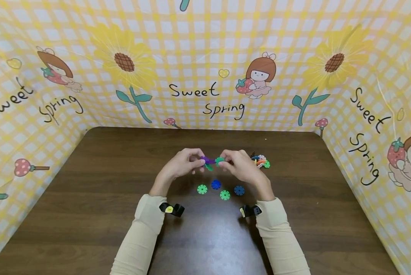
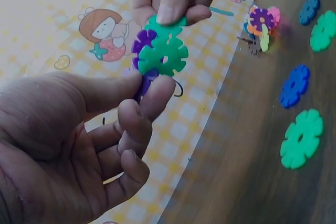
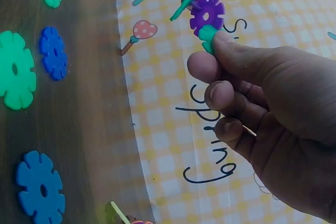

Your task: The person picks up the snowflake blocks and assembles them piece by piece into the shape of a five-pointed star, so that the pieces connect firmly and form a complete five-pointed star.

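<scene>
Over the table, both hands hold a joined chain of notched plastic snowflake discs. My left hand (image 1: 188, 160) pinches a purple disc (image 2: 145, 85) at one end between thumb and index finger. Slotted to it is a green disc (image 2: 176, 59), seen edge-on in the right wrist view. Another purple disc (image 3: 207, 13) follows. At the other end, my right hand (image 1: 240, 164) pinches a green disc (image 3: 207, 35) between thumb and index finger; its fingertips partly hide it. The remaining fingers of both hands are loosely curled.
Nearer the body lie two loose green discs (image 1: 202, 189) and two blue discs (image 1: 216, 184) on the brown table (image 1: 88, 214). A multicoloured cluster of discs (image 1: 260, 161) lies beyond the right hand. Yellow checked cloth (image 1: 191, 68) surrounds the table's back and sides.
</scene>
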`<state>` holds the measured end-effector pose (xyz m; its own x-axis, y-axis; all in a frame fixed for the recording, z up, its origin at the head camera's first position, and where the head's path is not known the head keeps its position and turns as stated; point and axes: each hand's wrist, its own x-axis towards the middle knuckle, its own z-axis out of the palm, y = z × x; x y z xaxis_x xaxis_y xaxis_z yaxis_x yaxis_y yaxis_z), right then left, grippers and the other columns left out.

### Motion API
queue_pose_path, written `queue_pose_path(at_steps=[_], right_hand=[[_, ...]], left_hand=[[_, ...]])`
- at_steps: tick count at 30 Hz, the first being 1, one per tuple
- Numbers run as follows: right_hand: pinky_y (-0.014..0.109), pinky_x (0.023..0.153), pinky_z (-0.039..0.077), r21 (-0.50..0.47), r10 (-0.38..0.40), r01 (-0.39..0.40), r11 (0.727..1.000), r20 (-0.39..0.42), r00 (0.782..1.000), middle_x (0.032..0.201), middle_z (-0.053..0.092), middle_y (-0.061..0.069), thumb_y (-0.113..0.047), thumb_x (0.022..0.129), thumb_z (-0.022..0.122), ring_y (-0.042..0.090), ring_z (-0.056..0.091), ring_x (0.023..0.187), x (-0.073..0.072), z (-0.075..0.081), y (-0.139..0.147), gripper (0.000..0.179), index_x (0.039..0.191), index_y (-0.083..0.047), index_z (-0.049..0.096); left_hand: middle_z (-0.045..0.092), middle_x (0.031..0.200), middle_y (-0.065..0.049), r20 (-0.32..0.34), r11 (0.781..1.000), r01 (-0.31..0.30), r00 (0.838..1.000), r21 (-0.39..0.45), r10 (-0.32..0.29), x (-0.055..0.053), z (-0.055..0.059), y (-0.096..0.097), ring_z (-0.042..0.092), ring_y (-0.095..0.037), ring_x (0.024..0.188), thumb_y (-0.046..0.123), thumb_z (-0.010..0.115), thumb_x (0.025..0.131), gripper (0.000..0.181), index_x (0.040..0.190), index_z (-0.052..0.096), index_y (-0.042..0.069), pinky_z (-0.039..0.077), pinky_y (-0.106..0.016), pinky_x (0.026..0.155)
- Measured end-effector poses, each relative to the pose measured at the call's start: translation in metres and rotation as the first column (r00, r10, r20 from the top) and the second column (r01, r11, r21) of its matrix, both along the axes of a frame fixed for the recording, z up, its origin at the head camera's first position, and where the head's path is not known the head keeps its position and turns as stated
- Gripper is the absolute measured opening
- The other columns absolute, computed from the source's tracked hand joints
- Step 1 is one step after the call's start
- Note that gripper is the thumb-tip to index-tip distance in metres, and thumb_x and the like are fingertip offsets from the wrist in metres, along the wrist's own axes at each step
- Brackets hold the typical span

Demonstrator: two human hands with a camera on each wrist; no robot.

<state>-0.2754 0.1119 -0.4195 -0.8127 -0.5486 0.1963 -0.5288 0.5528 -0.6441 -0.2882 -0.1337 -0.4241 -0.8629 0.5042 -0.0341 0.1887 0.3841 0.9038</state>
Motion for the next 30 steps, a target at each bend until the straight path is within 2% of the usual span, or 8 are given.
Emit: queue_pose_path(at_steps=[5, 11, 18, 20, 24, 28, 30], right_hand=[[0.028, 0.055, 0.045, 0.020, 0.023, -0.022, 1.000, -0.047, 0.999, 0.072, 0.067, 0.006, -0.015, 0.099, 0.064, 0.011, 0.051, 0.056, -0.002, -0.001, 0.000, 0.008, 0.098, -0.009, 0.068], [0.027, 0.054, 0.044, 0.031, 0.050, -0.048, 0.998, -0.039, 0.998, 0.068, 0.066, 0.008, -0.016, 0.100, 0.064, 0.010, 0.051, 0.056, -0.004, -0.004, -0.001, 0.009, 0.100, -0.009, 0.070], [0.028, 0.056, 0.048, -0.005, 0.048, -0.048, 0.999, 0.022, 0.999, 0.072, 0.068, 0.006, -0.017, 0.100, 0.064, 0.013, 0.058, 0.061, -0.006, -0.008, 0.000, 0.010, 0.101, -0.008, 0.069], [0.028, 0.058, 0.048, -0.008, 0.045, -0.045, 0.999, 0.039, 0.998, 0.073, 0.068, 0.004, -0.018, 0.100, 0.064, 0.014, 0.059, 0.062, -0.006, -0.008, 0.000, 0.010, 0.101, -0.009, 0.069], [0.028, 0.058, 0.047, -0.010, 0.035, -0.034, 0.999, 0.072, 0.997, 0.072, 0.067, 0.005, -0.018, 0.100, 0.064, 0.015, 0.058, 0.062, -0.006, -0.008, 0.002, 0.010, 0.098, -0.009, 0.068], [0.029, 0.059, 0.049, -0.025, 0.049, -0.047, 0.999, 0.095, 0.994, 0.076, 0.070, 0.010, -0.019, 0.100, 0.063, 0.014, 0.059, 0.062, -0.008, -0.009, 0.003, 0.010, 0.096, -0.010, 0.067], [0.029, 0.060, 0.051, -0.036, 0.060, -0.057, 0.998, 0.108, 0.992, 0.078, 0.071, 0.010, -0.018, 0.100, 0.063, 0.015, 0.060, 0.063, -0.008, -0.010, 0.004, 0.011, 0.097, -0.010, 0.068]], left_hand=[[0.071, 0.078, -0.012, -0.047, 0.999, 0.002, 0.999, -0.046, -0.004, 0.003, 0.002, 0.002, 0.056, -0.022, 0.062, 0.007, 0.061, 0.099, 0.004, 0.097, 0.065, 0.005, 0.050, -0.031, 0.059], [0.070, 0.077, -0.011, -0.072, 0.994, -0.005, 0.997, -0.105, -0.003, 0.006, 0.005, 0.005, 0.057, -0.021, 0.063, 0.009, 0.062, 0.100, 0.004, 0.097, 0.065, 0.008, 0.051, -0.031, 0.060], [0.071, 0.079, -0.014, -0.012, 0.996, 0.024, 1.000, -0.086, -0.026, 0.004, 0.004, 0.003, 0.062, -0.027, 0.067, 0.009, 0.061, 0.100, 0.005, 0.098, 0.063, 0.005, 0.055, -0.054, 0.073], [0.072, 0.083, -0.016, 0.013, 0.995, 0.045, 0.999, -0.093, -0.044, 0.003, 0.004, 0.002, 0.064, -0.031, 0.071, 0.011, 0.060, 0.101, 0.006, 0.099, 0.062, 0.005, 0.055, -0.057, 0.076], [0.071, 0.095, -0.020, 0.017, 0.988, 0.073, 0.997, -0.133, -0.072, 0.002, 0.003, 0.004, 0.067, -0.037, 0.078, 0.019, 0.060, 0.102, 0.016, 0.108, 0.061, 0.005, 0.055, -0.051, 0.079], [0.070, 0.101, -0.013, -0.027, 0.980, 0.110, 0.993, -0.164, -0.116, 0.002, 0.002, 0.009, 0.068, -0.038, 0.084, 0.028, 0.063, 0.101, 0.028, 0.120, 0.061, 0.007, 0.055, -0.042, 0.079], [0.069, 0.102, -0.009, -0.043, 0.979, 0.129, 0.990, -0.156, -0.137, 0.003, 0.001, 0.011, 0.068, -0.038, 0.085, 0.029, 0.064, 0.100, 0.033, 0.123, 0.061, 0.006, 0.055, -0.041, 0.079]])
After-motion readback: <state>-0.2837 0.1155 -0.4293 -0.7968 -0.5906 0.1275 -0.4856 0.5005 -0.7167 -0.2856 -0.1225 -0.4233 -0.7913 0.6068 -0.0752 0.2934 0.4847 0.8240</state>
